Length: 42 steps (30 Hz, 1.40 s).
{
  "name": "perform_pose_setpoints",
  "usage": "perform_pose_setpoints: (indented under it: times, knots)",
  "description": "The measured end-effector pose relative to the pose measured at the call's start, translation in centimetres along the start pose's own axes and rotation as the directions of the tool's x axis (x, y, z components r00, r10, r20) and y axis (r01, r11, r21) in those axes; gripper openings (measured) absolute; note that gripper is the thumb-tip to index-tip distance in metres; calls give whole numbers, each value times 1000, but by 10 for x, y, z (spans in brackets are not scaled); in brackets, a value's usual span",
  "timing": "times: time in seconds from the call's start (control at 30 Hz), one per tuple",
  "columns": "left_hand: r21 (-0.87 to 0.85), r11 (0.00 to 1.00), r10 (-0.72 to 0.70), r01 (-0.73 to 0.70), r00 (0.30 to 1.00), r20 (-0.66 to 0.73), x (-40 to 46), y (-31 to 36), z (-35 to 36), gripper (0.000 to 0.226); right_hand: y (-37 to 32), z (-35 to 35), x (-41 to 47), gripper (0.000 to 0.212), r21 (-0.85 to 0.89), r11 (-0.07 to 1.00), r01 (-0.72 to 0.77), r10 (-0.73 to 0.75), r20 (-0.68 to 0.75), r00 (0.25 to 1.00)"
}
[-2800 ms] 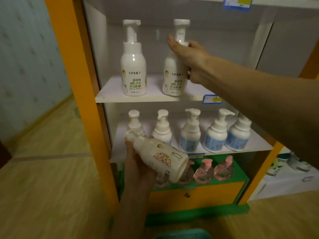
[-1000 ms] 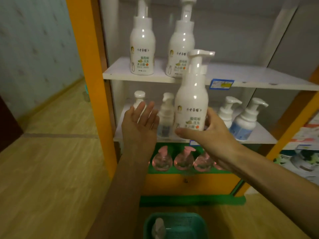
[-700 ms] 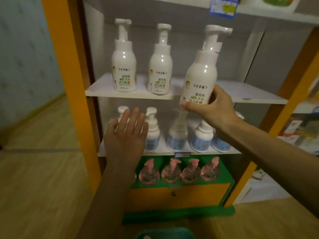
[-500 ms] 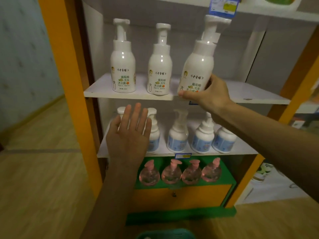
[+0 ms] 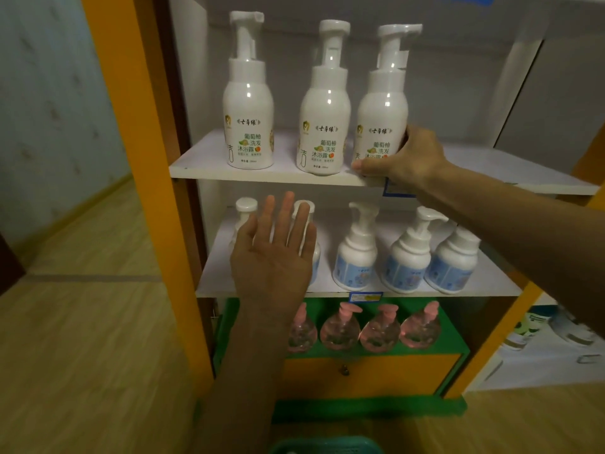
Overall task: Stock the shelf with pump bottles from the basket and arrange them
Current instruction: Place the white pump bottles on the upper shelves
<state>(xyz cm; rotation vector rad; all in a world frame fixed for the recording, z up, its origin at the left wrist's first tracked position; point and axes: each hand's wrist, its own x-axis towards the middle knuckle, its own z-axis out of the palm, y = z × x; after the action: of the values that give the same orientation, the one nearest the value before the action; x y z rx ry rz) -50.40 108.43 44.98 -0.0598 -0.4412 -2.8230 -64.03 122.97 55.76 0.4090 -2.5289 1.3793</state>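
Right hand (image 5: 409, 158) has its fingers wrapped around the third pump bottle (image 5: 381, 103), standing on the upper shelf (image 5: 209, 162) just right of two others. Left hand (image 5: 273, 257) hovers flat, fingers spread, empty.

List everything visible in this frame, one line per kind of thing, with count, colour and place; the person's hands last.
Tall pump bottles: three, white, top shelf, rightmost one gripped.
Short pump bottles: at least five, white with blue labels, middle shelf, left ones partly hidden.
Round pump bottles: four, clear pink, green ledge.
Shelf unit: one, white boards, orange frame.
Basket: one, teal, bottom edge.
Left hand: open, empty, before middle shelf.
Right hand: on rightmost tall bottle.
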Motion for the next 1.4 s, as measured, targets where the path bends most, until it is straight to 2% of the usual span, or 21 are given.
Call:
perform_pose_setpoints:
  times: [0.13, 0.3, 0.6, 0.83, 0.9, 0.97, 1.03, 1.1, 1.2, 1.3, 1.4]
  knots:
    - [4, 1000, -9, 9, 1000, -6, 1, -2, -3, 43, -3, 1, 5, 53, 3, 1000, 3, -3, 37, 999]
    - [3, 1000, -19, 19, 1000, -17, 2, -2, -7, 43, -7, 0, 12, 62, -24, 999, -23, 25, 75, 997]
    - [-2, 1000, -30, 30, 999, -17, 0, -2, -9, 41, -7, -8, 9, 53, -37, 999, -35, 39, 94, 995]
    - [-2, 999, -52, 52, 998, -21, 2, -8, -12, 42, -3, -8, 9, 57, -24, 999, -26, 28, 78, 997]
    - [10, 998, -59, 60, 998, -27, 3, -11, -14, 41, -2, -7, 5, 65, 12, 1000, -16, 15, 96, 995]
    - [34, 997, -68, 69, 997, -36, 2, -14, -19, 40, 2, -7, -2, 78, 14, 1000, -24, 23, 42, 999]
    - [68, 994, -80, 83, 995, -54, 1, -18, -26, 39, 10, -5, -19, 84, -94, 995, 41, -52, -117, 992]
    - [94, 991, -87, 96, 992, -95, -3, -24, -39, 40, 22, -1, -47, 71, -192, 965, 176, -223, -259, 940]
    - [136, 981, -110, 135, 977, -182, -13, -34, -63, 41, 47, 15, -93, 45, -185, 916, 355, -397, -316, 862]
    - [189, 962, -142, 197, 952, -270, -31, -43, -86, 37, 74, 39, -133, 32, -136, 906, 401, -423, -318, 848]
    - [281, 923, -164, 263, 930, -330, -48, -50, -104, 30, 100, 65, -169, 29, -51, 926, 375, -372, -312, 874]
